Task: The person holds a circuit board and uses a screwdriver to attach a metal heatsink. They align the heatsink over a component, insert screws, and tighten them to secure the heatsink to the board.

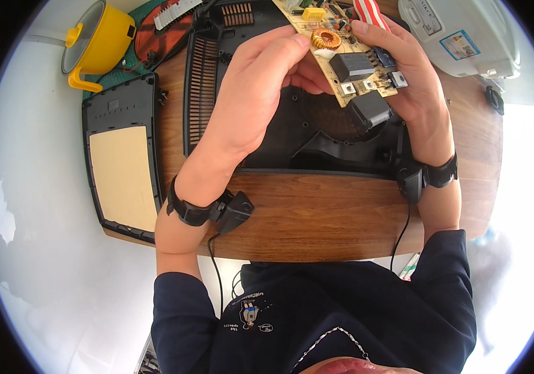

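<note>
Between my two hands a tan circuit board [342, 56] is held up, tilted, with its component side showing. A copper-wound ring coil [326, 40], black block components and a yellow capacitor [314, 14] sit on it. My left hand [267, 68] grips the board's left edge, thumb on top and fingers beneath. On the right edge my right hand [404, 68] is closed, its thumb near a red-and-white striped ribbon [371, 14]. Below the board lies a black plastic housing [267, 146] with vent slots and a round opening, partly hidden by my hands and arms.
A black panel with a beige sheet [123, 168] lies at the left of the wooden table [317, 215]. Behind it are a yellow pot [102, 47] and a reddish round part [161, 37] on a green mat. A white container [460, 37] stands at the far right. Cables hang from both wrist-worn devices.
</note>
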Action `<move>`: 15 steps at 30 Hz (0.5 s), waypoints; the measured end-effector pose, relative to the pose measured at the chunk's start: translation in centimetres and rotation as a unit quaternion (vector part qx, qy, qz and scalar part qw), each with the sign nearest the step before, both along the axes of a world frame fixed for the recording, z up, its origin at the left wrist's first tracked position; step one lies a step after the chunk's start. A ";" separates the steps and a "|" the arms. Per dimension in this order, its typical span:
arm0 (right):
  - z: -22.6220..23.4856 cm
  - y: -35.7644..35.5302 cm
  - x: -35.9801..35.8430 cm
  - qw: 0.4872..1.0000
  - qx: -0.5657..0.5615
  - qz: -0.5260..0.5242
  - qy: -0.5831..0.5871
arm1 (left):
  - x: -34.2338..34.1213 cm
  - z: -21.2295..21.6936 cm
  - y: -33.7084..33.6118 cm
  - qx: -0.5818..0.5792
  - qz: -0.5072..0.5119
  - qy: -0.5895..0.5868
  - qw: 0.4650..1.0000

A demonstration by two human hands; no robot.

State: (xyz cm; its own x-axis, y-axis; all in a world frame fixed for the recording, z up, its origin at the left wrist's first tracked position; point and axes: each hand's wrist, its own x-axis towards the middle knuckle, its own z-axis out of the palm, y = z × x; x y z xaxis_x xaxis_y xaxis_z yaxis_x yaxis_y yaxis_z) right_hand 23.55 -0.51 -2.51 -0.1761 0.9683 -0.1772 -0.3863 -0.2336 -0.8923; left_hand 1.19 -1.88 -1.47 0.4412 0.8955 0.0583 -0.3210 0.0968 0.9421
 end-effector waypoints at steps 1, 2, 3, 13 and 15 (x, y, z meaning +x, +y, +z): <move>0.0 0.0 0.0 1.000 0.002 -0.001 -0.002 | 0.0 0.0 0.0 0.000 0.001 0.001 1.000; -0.1 -0.1 0.0 1.000 0.005 -0.002 -0.004 | 0.1 0.0 0.0 0.000 0.003 0.003 1.000; -0.1 -0.1 0.0 1.000 0.007 -0.003 -0.005 | 0.1 0.1 -0.1 0.000 0.004 0.004 1.000; 0.4 -0.2 0.2 0.996 0.064 -0.043 -0.040 | -0.9 -0.4 0.9 0.001 -0.021 0.095 0.995; 1.9 -0.5 -0.9 0.997 0.064 -0.047 0.003 | -0.9 -0.6 1.1 -0.018 -0.015 0.089 0.996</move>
